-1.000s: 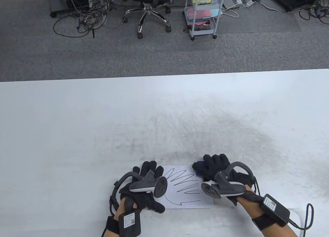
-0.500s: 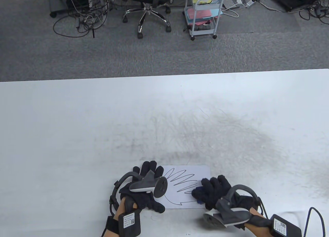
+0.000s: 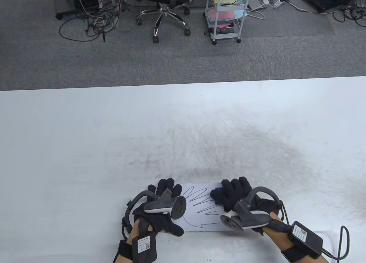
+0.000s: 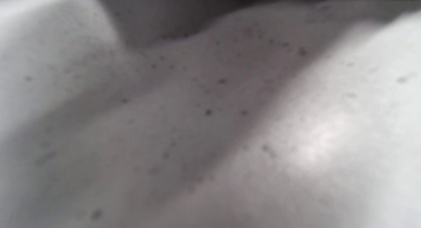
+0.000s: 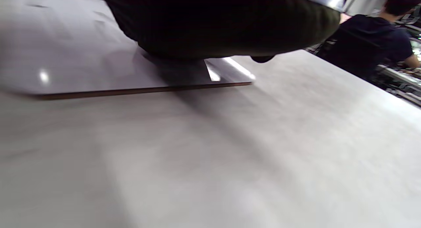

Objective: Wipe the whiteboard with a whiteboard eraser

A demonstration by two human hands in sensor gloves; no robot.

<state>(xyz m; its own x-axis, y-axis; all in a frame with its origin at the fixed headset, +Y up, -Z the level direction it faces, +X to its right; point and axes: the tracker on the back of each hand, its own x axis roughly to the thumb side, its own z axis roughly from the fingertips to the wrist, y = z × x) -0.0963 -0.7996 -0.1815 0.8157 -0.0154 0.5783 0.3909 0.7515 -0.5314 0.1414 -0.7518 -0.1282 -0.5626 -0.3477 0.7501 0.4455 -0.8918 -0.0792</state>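
A small whiteboard (image 3: 200, 214) with black zigzag scribbles lies flat near the table's front edge. My left hand (image 3: 164, 193) rests flat on its left part, fingers spread. My right hand (image 3: 228, 193) grips a dark blue eraser (image 3: 216, 195) and presses it on the board's upper right corner. In the right wrist view the board (image 5: 98, 70) shows as a thin slab with a dark edge, and my gloved hand (image 5: 213, 24) sits on it. The left wrist view shows only blurred table surface.
The white table (image 3: 114, 131) carries grey smudges in its middle and right. Beyond its far edge stand an office chair (image 3: 164, 8) and a wheeled white cart (image 3: 227, 14) on carpet. A person (image 5: 371, 40) shows at the right wrist view's top right.
My right hand with the eraser swept from the board's upper right down to its lower right, then back up to the upper right. The scribbles' right ends look shorter. My left hand stayed still.
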